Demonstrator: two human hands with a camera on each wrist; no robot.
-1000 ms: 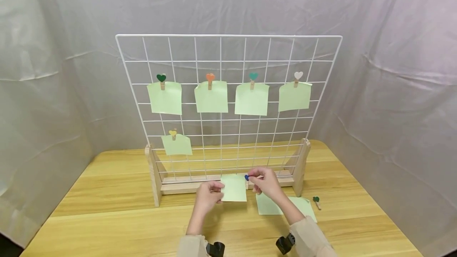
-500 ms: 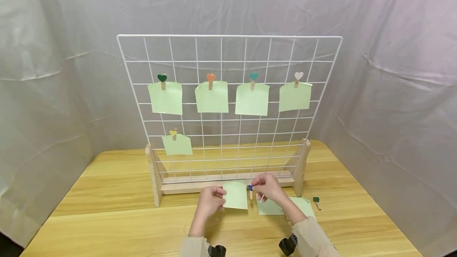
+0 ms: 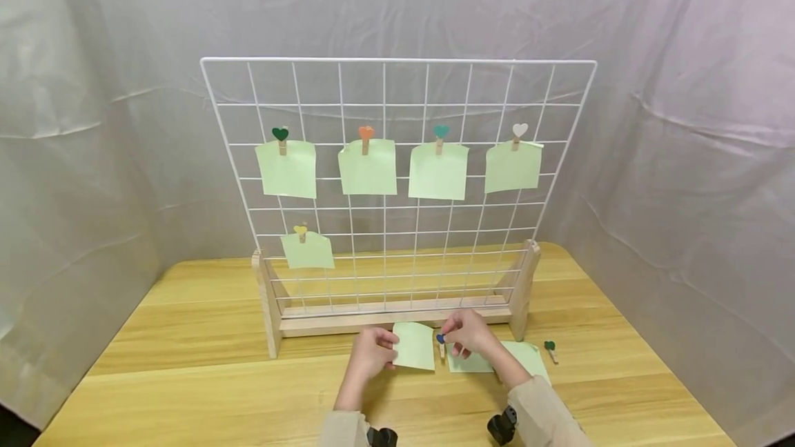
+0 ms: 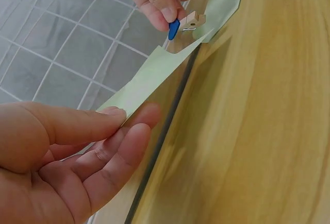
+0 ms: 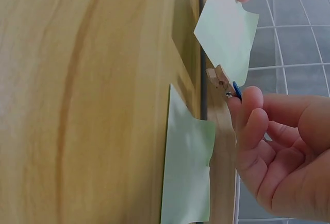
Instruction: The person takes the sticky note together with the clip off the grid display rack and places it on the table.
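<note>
My left hand [image 3: 369, 354] pinches a pale green paper note [image 3: 413, 346] by its left edge, thumb on one face and fingers behind, in front of the rack's wooden base. In the left wrist view the note [image 4: 149, 80] is seen nearly edge-on, above the table. Just right of it, my right hand [image 3: 470, 334] pinches a small wooden clothespin [image 3: 442, 347] by its blue heart end. The right wrist view shows the clothespin's wooden legs [image 5: 219, 74] close to the note's corner, spread apart at the tip.
A white wire grid [image 3: 385, 219] stands in a wooden base [image 3: 323, 325]. Several green notes [image 3: 288, 170] hang on it from heart clothespins. On the table, more notes [image 3: 526, 357] lie under my right forearm, beside a green-heart clothespin [image 3: 551, 352].
Both hands have come down and slightly right, toward me, carrying the note and the blue-heart clothespin away from the grid's base. The note has tilted. The hung notes stay as they were.
</note>
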